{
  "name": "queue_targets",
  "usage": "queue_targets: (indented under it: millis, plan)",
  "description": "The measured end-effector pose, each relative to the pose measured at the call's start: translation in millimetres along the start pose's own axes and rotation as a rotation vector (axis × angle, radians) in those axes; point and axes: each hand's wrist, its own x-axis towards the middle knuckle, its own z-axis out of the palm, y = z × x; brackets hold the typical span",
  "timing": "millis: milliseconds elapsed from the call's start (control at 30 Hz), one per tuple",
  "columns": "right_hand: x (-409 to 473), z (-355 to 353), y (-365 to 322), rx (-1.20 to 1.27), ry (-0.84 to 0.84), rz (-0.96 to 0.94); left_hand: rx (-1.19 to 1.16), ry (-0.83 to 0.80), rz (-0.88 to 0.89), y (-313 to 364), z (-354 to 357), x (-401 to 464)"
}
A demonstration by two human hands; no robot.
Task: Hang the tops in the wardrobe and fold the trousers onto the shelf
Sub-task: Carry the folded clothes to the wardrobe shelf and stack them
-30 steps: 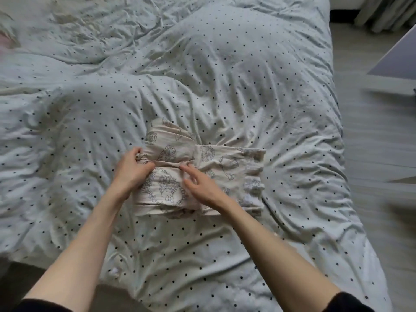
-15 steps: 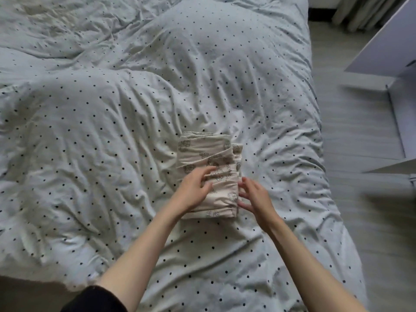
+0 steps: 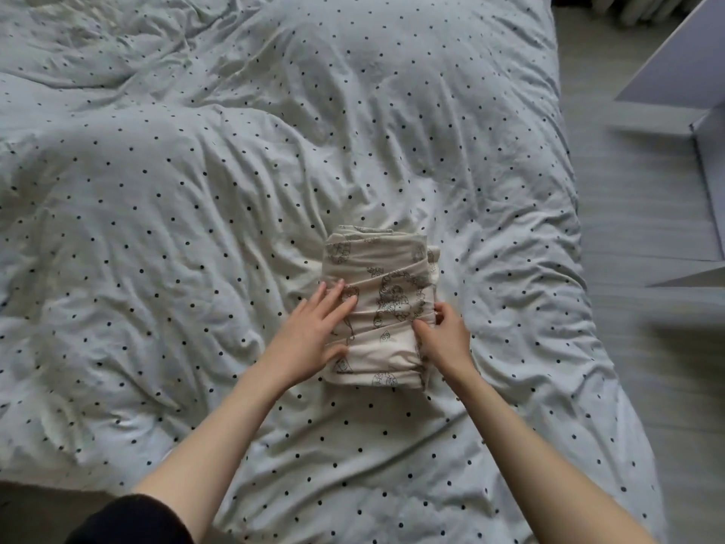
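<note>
A pair of cream trousers [image 3: 382, 268] with dark line-drawn prints lies folded into a compact stack on the bed, slightly right of centre. My left hand [image 3: 314, 333] lies flat on the stack's left side, fingers spread over the top layer. At the stack's right edge, my right hand [image 3: 445, 335] has its fingers curled around the fabric layers, thumb on top. Both forearms reach in from the bottom of the view.
The bed is covered by a rumpled pale duvet [image 3: 196, 190] with small black dots. Grey floor [image 3: 643, 347] runs along the bed's right side. A white wardrobe door and panel [image 3: 686, 64] stand at the upper right.
The trousers went from a wider half-folded shape to a narrow stack. My left hand slid to the stack's left side; my right hand closed on its right edge.
</note>
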Motion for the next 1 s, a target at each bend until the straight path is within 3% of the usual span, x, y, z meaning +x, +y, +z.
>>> queue_targets:
  millis: [67, 167, 233, 267, 333, 467, 533, 667, 833, 1000]
  plan:
    - [-2.0, 0.2, -2.8, -0.126, 0.05, -0.03, 0.08, -0.022, 0.007, -2.6, 3.8, 5.3]
    - [-17.4, 7.0, -14.0, -0.466, 0.27, -0.504, 0.176, -0.007, 0.066, -11.8, 5.4, 11.5]
    - [-31.1, 23.8, -9.8, -0.615, 0.251, -0.75, 0.244, -0.03, 0.109, -20.8, 3.4, 16.2]
    - [-37.4, 33.3, -4.6, -0.692, 0.186, -0.764, 0.274, -0.046, 0.124, -25.4, 2.3, 19.3]
    - [-42.2, 47.0, 6.5, -0.831, 0.02, -0.665, 0.324, -0.07, 0.16, -35.0, 1.1, 26.4]
    - [-21.5, 47.5, 29.3, -0.948, -0.143, -0.596, 0.444, -0.1, 0.275, -52.6, -4.2, 35.6]
    - [-13.6, 42.9, 32.9, -0.961, -0.177, -0.591, 0.486, -0.027, 0.334, -57.0, -8.9, 42.0]
    - [-19.6, 42.9, 29.1, -0.917, -0.165, -0.562, 0.464, 0.116, 0.423, -50.0, -14.0, 61.6]
    - [-47.1, 62.4, 1.5, -0.649, -0.098, -0.269, 0.455, 0.224, 0.541, -41.5, -26.7, 61.5]
    - [-70.1, 67.8, -15.9, -0.571, 0.011, -0.119, 0.33, 0.23, 0.401, -18.1, -24.4, 21.9]
